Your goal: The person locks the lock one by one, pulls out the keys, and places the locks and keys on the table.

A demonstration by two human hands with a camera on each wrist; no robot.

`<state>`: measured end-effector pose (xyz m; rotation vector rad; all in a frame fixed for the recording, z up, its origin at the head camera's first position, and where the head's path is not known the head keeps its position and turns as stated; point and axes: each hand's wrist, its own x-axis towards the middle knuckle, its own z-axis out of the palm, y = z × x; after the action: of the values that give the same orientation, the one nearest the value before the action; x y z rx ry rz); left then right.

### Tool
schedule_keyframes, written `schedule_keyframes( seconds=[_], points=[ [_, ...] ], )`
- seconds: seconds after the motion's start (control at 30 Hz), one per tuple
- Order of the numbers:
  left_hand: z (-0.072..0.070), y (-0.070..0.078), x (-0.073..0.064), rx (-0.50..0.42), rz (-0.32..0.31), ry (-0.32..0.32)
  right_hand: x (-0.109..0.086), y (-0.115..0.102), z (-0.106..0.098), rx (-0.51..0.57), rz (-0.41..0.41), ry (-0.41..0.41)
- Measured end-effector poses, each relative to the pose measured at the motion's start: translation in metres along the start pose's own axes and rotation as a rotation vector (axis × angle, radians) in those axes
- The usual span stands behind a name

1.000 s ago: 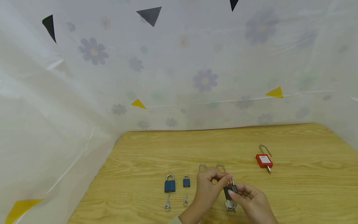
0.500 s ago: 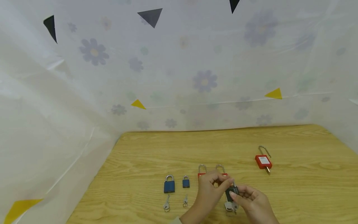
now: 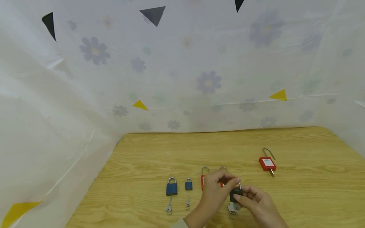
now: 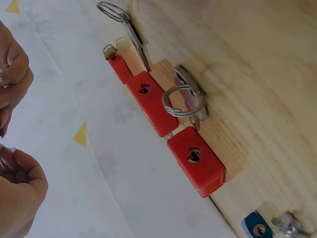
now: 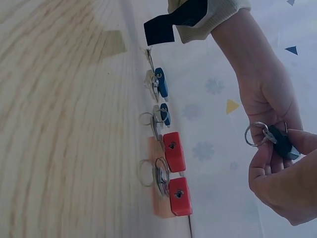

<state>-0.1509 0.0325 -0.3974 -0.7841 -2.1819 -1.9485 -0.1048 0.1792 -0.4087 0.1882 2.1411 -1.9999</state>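
Observation:
In the head view my right hand [image 3: 255, 202] grips a dark padlock [image 3: 235, 193], its thumb across the front of the body. Keys [image 3: 233, 208] hang below the body, and the right wrist view shows their ring [image 5: 254, 134] at the lock's keyhole end. My left hand [image 3: 214, 190] reaches in from the left and pinches the shackle [image 3: 240, 186] at the top. Both hands hold the lock up over the table. Behind the left hand, two red padlocks [image 5: 174, 151] stand partly hidden in the head view.
Left of the hands lie a larger blue padlock [image 3: 171, 189] and a smaller blue padlock [image 3: 188, 186], with keys [image 3: 169, 207] in front. An open red padlock [image 3: 267, 164] with a key in it lies farther right. A flowered sheet [image 3: 182, 63] walls the table's far edge.
The dark padlock has turned slightly in my fingers, and its shackle now looks more upright. Both hands stay nearly in place; the locks on the table have not moved.

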Motion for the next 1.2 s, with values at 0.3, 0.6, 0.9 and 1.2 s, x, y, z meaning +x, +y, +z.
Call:
schedule_keyframes(
  seconds=[0.3,0.6,0.9,1.2],
  points=[
    [0.006,0.014,-0.012,-0.051,-0.292,0.031,0.002,-0.012,-0.013,-0.008,-0.023,0.211],
    [0.017,0.018,-0.014,-0.162,-0.468,-0.017,0.005,-0.019,-0.022,-0.017,0.000,0.204],
    [0.022,0.015,-0.013,-0.254,-0.511,-0.003,0.006,-0.022,-0.025,-0.004,0.000,0.203],
    [0.033,0.013,-0.020,-0.243,-0.611,-0.007,0.010,-0.033,-0.056,0.305,-0.207,0.212]
  ],
)
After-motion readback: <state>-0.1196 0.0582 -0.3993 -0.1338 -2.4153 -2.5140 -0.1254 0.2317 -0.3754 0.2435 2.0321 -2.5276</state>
